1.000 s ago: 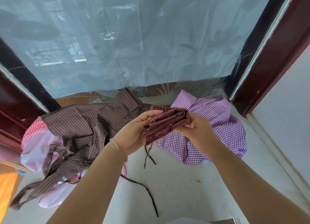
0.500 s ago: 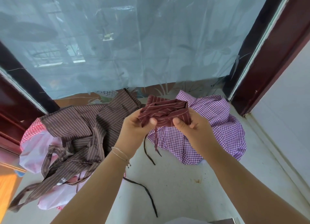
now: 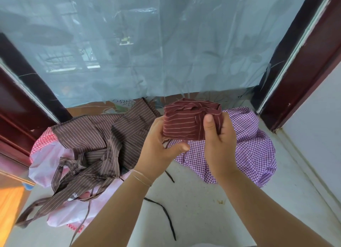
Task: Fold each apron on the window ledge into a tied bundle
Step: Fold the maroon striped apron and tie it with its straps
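Both hands round maroon bundle

Both hands hold a folded maroon striped apron above the ledge: left hand under its left end, right hand gripping the right end, thumb on front. Brown striped apron left, purple checked apron right.

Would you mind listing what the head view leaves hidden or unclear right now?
- Maroon striped bundle: its far side and any knot are hidden by the right hand and left hand.
- Pink bag: contents covered by the brown striped apron.
- Black strap: its upper end is hidden behind the left forearm.
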A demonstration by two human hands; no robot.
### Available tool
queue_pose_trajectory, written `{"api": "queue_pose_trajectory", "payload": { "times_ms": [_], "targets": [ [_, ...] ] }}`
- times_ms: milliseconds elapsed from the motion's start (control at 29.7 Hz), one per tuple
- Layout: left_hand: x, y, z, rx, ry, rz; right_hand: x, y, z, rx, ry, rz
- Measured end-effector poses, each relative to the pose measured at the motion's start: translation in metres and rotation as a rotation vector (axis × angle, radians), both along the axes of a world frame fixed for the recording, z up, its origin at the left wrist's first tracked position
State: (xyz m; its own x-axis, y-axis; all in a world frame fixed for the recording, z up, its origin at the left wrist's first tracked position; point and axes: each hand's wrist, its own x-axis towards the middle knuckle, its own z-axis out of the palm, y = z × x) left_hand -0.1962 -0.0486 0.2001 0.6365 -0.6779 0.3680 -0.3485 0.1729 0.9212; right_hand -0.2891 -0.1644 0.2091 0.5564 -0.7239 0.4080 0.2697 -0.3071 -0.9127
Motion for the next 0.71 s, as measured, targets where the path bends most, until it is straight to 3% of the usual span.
{"api": "queue_pose_trajectory", "payload": {
  "times_ms": [235,370,471,571,639,706],
  "targets": [
    [-0.018,-0.004,0.011,-0.189,0.238,0.301,0.007,0.012,0.007,0.046,0.143,0.085],
    [-0.021,-0.013,0.022,-0.387,0.593,0.382,0.008,0.019,0.008,0.364,0.118,0.185],
    [-0.02,-0.015,0.024,-0.403,0.73,0.337,0.013,0.02,0.005,0.588,0.083,0.217],
    [-0.009,-0.009,0.023,-0.393,0.817,0.256,0.017,0.009,0.006,0.796,0.045,0.399],
    [-0.002,-0.006,0.021,-0.329,0.801,0.191,0.015,0.001,0.004,0.786,0.077,0.46],
    [0.002,0.0,0.019,-0.219,0.722,0.097,0.009,-0.005,0.004,0.55,0.195,0.394]
  ]
}}
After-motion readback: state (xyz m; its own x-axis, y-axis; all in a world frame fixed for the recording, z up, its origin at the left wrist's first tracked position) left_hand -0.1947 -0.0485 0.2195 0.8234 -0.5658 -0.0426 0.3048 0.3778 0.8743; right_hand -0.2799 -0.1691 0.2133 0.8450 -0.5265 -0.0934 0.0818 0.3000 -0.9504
